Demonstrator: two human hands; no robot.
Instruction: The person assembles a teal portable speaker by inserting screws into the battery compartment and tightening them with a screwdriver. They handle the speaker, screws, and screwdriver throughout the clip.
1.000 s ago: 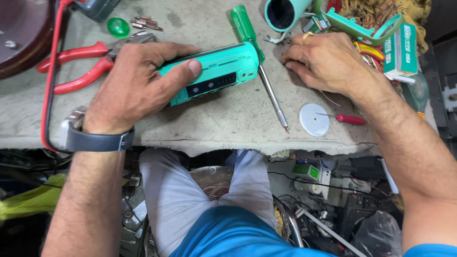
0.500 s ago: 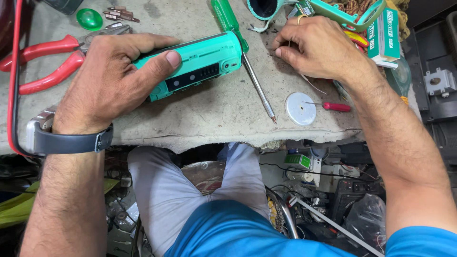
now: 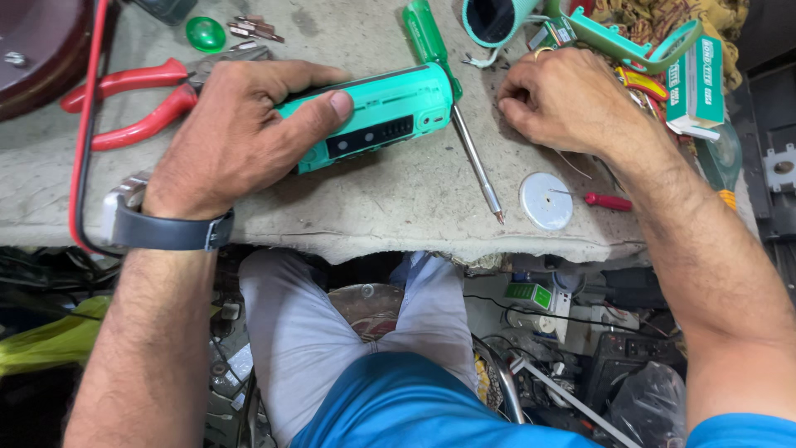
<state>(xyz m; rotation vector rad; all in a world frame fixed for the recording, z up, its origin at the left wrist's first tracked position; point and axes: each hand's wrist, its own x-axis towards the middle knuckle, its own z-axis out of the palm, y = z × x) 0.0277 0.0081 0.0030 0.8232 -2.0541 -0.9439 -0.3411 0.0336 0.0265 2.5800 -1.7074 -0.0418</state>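
Observation:
My left hand point(image 3: 236, 133) grips a teal, box-shaped device point(image 3: 377, 116) lying on the worn grey bench top point(image 3: 398, 207), thumb pressed on its top face above a dark panel. My right hand point(image 3: 564, 99) rests knuckles-up on the bench to the right of the device, fingers curled down onto small parts; what it pinches is hidden. A green-handled screwdriver point(image 3: 464, 124) lies between the two hands, its tip pointing toward the bench's front edge.
Red-handled pliers point(image 3: 137, 104) lie at the left behind my left hand. A white disc point(image 3: 546, 201) and a small red-handled tool point(image 3: 605, 201) sit near the front edge. A teal cup-shaped part point(image 3: 497, 18), boxes point(image 3: 696, 79) and clutter crowd the back right.
The view shifted slightly; the hands and device sit a little differently in frame. My left hand keeps its grip, and my right hand stays curled on the bench.

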